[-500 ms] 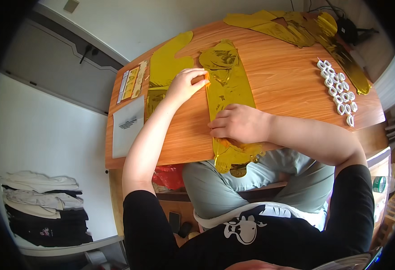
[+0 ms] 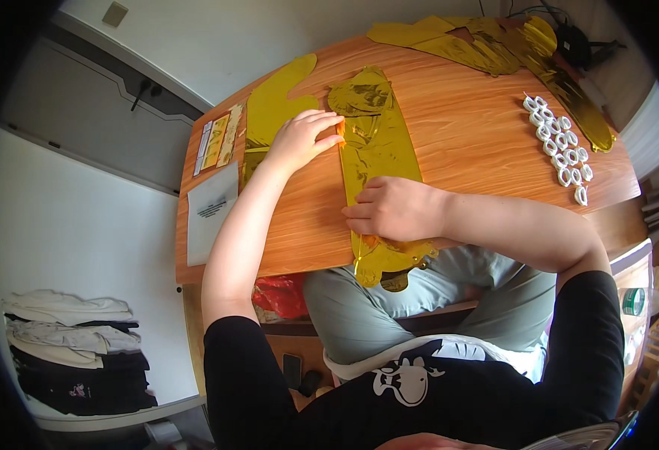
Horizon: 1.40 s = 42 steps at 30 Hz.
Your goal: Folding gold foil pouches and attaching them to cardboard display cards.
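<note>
A flat, uninflated gold foil balloon (image 2: pixel 380 154) lies lengthwise in front of me, its near end reaching over the table edge above my lap. My left hand (image 2: pixel 304 140) is at its left edge, thumb and fingers closed on the foil. Orange reflections show beside those fingertips. Lower down, my right hand (image 2: pixel 397 208) rests on the balloon with fingers bent and pressed together at its left edge. Its palm hides part of the foil, and the exact grip of its fingertips is not visible.
A second gold foil balloon (image 2: pixel 273 105) lies beyond my left hand, and more gold foil (image 2: pixel 487 49) spreads along the far right edge. Several white ribbon rolls (image 2: pixel 558 139) stand at the right. A pale translucent sheet (image 2: pixel 213 214) and a printed card (image 2: pixel 217 141) lie at the left.
The view has shifted slightly. Both hands stay at nearly the same places on the balloon's left edge.
</note>
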Motion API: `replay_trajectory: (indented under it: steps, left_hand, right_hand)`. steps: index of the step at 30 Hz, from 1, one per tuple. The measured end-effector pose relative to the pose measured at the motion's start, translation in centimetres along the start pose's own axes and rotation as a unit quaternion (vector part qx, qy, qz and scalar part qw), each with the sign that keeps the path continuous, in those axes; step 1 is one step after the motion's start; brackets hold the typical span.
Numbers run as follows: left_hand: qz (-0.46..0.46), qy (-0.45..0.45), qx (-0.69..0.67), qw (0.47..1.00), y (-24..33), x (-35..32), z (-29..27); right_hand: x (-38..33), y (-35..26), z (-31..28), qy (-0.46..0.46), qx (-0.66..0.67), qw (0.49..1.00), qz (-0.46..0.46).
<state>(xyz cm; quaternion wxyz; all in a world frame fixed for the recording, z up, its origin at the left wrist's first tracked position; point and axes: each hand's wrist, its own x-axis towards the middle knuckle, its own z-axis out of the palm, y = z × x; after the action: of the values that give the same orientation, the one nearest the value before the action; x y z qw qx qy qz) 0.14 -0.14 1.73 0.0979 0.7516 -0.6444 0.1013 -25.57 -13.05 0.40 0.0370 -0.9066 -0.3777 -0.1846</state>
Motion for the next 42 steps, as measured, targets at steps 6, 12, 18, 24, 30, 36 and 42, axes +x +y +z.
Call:
replay_trajectory:
  steps: [6,12,18,24,30,36,42]
  left_hand:
    - [-0.005,-0.061,0.087,0.994,0.7,0.8,-1.3]
    - [-0.028,-0.122,0.079,0.989,0.9,1.1,-2.2]
    - [-0.072,-0.206,0.07,0.973,1.6,-0.4,-1.2]
    - [-0.107,-0.273,0.042,0.955,2.5,0.5,-2.1]
    - [-0.134,-0.266,0.056,0.953,2.8,0.0,-2.8]
    - [-0.036,-0.164,-0.21,0.963,7.7,-0.6,-3.3]
    - [-0.014,-0.121,-0.203,0.972,8.9,-1.3,0.5]
  right_hand:
    - [-0.3,0.0,0.2,0.034,-0.032,0.999,-0.016]
    - [-0.1,-0.3,-0.4,-0.037,-0.016,0.999,0.0]
    - [-0.2,-0.3,-0.3,-0.048,-0.011,0.999,0.001]
    - [-0.5,0.0,0.7,0.012,-0.016,1.0,-0.013]
    - [0.0,-0.3,0.1,-0.021,0.0,1.0,-0.004]
    - [-0.5,-0.3,0.1,0.045,-0.018,0.999,-0.012]
    - [-0.5,-0.2,0.4,-0.017,-0.017,1.0,0.002]
